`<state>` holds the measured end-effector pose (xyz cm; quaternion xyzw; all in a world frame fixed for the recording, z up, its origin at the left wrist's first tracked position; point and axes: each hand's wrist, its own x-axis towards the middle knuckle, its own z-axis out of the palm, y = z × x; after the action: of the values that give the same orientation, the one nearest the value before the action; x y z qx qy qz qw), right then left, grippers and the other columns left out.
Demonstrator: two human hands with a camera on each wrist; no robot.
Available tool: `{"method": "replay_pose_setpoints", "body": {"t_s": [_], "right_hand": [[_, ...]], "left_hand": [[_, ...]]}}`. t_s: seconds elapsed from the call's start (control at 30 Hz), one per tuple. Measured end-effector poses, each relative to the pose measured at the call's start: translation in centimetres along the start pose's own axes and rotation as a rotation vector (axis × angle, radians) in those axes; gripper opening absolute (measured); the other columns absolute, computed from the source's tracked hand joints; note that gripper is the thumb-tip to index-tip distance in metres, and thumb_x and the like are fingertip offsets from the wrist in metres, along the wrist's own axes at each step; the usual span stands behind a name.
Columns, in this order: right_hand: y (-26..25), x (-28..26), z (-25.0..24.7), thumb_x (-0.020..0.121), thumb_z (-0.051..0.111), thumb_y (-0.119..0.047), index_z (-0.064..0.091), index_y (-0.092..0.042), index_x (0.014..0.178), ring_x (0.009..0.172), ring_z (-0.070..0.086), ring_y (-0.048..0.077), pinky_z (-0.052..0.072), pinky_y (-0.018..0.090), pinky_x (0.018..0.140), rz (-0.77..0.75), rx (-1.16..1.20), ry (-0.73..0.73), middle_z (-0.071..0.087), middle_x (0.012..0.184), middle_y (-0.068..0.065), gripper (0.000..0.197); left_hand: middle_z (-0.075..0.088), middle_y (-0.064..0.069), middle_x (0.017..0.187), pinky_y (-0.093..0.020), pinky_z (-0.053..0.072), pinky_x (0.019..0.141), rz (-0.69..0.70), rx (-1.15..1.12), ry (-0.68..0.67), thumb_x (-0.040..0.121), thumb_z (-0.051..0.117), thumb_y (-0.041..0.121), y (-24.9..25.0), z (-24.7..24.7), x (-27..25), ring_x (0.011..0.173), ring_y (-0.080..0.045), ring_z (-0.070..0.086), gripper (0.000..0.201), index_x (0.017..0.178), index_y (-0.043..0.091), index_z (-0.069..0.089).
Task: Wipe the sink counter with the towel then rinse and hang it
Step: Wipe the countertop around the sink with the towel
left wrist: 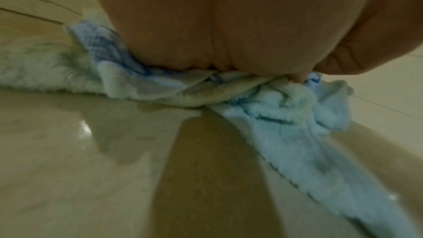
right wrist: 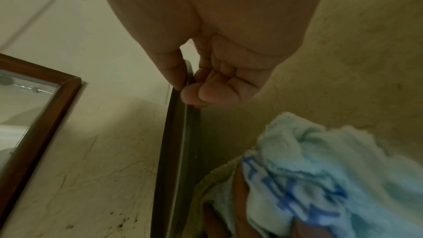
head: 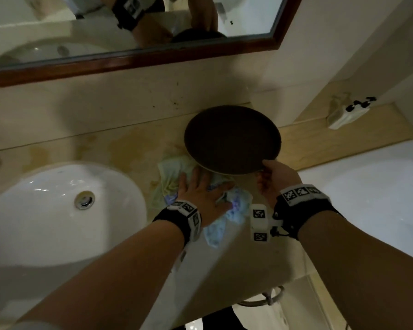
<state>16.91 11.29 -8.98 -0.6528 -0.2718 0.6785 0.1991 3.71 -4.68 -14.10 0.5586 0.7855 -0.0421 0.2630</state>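
A light blue and pale green towel (head: 172, 177) lies crumpled on the beige stone counter (head: 119, 146) right of the sink. My left hand (head: 198, 189) presses flat on it with straight fingers; the towel (left wrist: 263, 113) bunches under the palm. My right hand (head: 272, 177) pinches the near rim of a dark round tray (head: 231, 139), tilted up off the counter, its front edge over the towel. In the right wrist view, thumb and fingers (right wrist: 206, 93) grip the tray rim (right wrist: 181, 151), with the towel (right wrist: 309, 160) beside it.
A white oval sink (head: 57, 210) with a metal drain (head: 84, 200) sits at the left. A wood-framed mirror (head: 153, 55) hangs on the wall behind. A white bathtub (head: 379, 191) lies to the right, with a small white item (head: 348, 113) on its wooden ledge. Wet patches (left wrist: 119, 142) show on the counter.
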Motion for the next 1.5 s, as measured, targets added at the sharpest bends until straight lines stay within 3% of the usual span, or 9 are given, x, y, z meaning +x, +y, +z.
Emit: {"method": "replay_pose_setpoints", "body": {"t_s": [0.27, 0.7, 1.0, 1.1, 1.17, 1.23, 1.33, 1.4, 1.5], "right_hand": [[-0.5, 0.7, -0.6, 0.088, 0.062, -0.016, 0.063, -0.004, 0.095, 0.045, 0.051, 0.018, 0.039, 0.029, 0.043, -0.039, -0.002, 0.035, 0.057, 0.063, 0.01, 0.015], [0.6, 1.7, -1.1, 0.088, 0.06, -0.018, 0.064, -0.004, 0.097, 0.054, 0.056, 0.024, 0.045, 0.035, 0.055, -0.08, -0.124, 0.072, 0.06, 0.071, 0.012, 0.017], [1.6, 2.1, -0.2, 0.094, 0.056, -0.02, 0.059, -0.004, 0.104, 0.062, 0.06, 0.026, 0.049, 0.033, 0.053, -0.025, -0.357, 0.085, 0.062, 0.089, 0.017, 0.019], [1.0, 0.5, -0.3, 0.092, 0.062, -0.022, 0.055, -0.01, 0.097, 0.085, 0.066, 0.032, 0.054, 0.035, 0.068, -0.093, -0.98, 0.094, 0.065, 0.097, 0.017, 0.014], [1.1, -1.1, 0.7, 0.092, 0.06, -0.019, 0.054, -0.008, 0.091, 0.081, 0.065, 0.034, 0.051, 0.037, 0.07, -0.232, -1.22, 0.133, 0.06, 0.079, 0.015, 0.012], [2.5, -3.8, 2.8, 0.095, 0.055, -0.019, 0.056, -0.011, 0.084, 0.065, 0.061, 0.029, 0.049, 0.037, 0.065, -0.248, -1.03, -0.078, 0.055, 0.073, 0.013, 0.013], [5.4, -7.5, 8.1, 0.097, 0.057, -0.018, 0.059, -0.016, 0.094, 0.057, 0.059, 0.025, 0.05, 0.035, 0.057, -0.002, -0.746, -0.417, 0.06, 0.076, 0.009, 0.004], [7.4, -7.5, 11.1, 0.093, 0.058, -0.018, 0.061, -0.019, 0.093, 0.064, 0.065, 0.025, 0.058, 0.04, 0.062, -0.041, -0.809, -0.523, 0.065, 0.082, 0.008, 0.003], [9.2, -6.7, 13.4, 0.083, 0.06, -0.031, 0.054, -0.017, 0.099, 0.083, 0.068, 0.028, 0.059, 0.045, 0.079, -0.232, -0.986, -0.468, 0.064, 0.091, 0.007, 0.022]], "left_hand": [[-0.027, 0.007, 0.164, -0.066, -0.016, 0.114, -0.259, -0.12, -0.073, 0.084, 0.019, 0.085, -3.4, -2.4, 0.7, 0.149, -0.028, -0.031, 0.074, 0.151, 0.059, -0.001], [-0.027, 0.006, 0.164, -0.06, -0.007, 0.121, -0.564, -0.338, -0.058, 0.089, 0.02, 0.08, -12.5, -4.4, -2.5, 0.15, -0.034, -0.026, 0.066, 0.146, 0.064, -0.008], [-0.018, 0.001, 0.167, -0.055, -0.006, 0.123, -0.32, -0.163, 0.036, 0.094, 0.029, 0.071, -11.1, -1.4, -3.8, 0.152, -0.032, -0.019, 0.072, 0.155, 0.049, -0.003], [-0.017, -0.004, 0.167, -0.057, -0.007, 0.121, -0.23, -0.077, 0.034, 0.094, 0.025, 0.072, -9.3, -0.3, -5.0, 0.152, -0.035, -0.017, 0.071, 0.153, 0.051, -0.009], [-0.016, -0.009, 0.167, -0.06, -0.006, 0.12, -0.232, -0.042, 0.063, 0.094, 0.02, 0.072, -8.2, 0.2, -5.4, 0.152, -0.039, -0.016, 0.072, 0.154, 0.047, -0.011], [-0.018, -0.011, 0.166, -0.063, -0.006, 0.119, -0.271, -0.051, 0.08, 0.094, 0.018, 0.072, -7.5, 0.1, -5.2, 0.151, -0.041, -0.017, 0.073, 0.154, 0.045, -0.013], [-0.019, -0.008, 0.166, -0.063, -0.002, 0.119, -0.308, -0.102, -0.001, 0.094, 0.015, 0.071, -7.8, -1.1, -3.7, 0.151, -0.041, -0.015, 0.068, 0.152, 0.05, -0.015], [-0.001, -0.007, 0.166, -0.06, 0.013, 0.118, -0.274, -0.111, -0.011, 0.096, 0.013, 0.065, -9.4, -2.1, -2.9, 0.15, -0.04, 0.003, 0.061, 0.153, 0.051, -0.003], [0.042, -0.01, 0.149, -0.049, 0.038, 0.108, -0.104, -0.14, 0.187, 0.1, 0.026, 0.047, -12.9, -4.3, -3.3, 0.134, -0.034, 0.04, 0.052, 0.151, 0.035, 0.031]]}}
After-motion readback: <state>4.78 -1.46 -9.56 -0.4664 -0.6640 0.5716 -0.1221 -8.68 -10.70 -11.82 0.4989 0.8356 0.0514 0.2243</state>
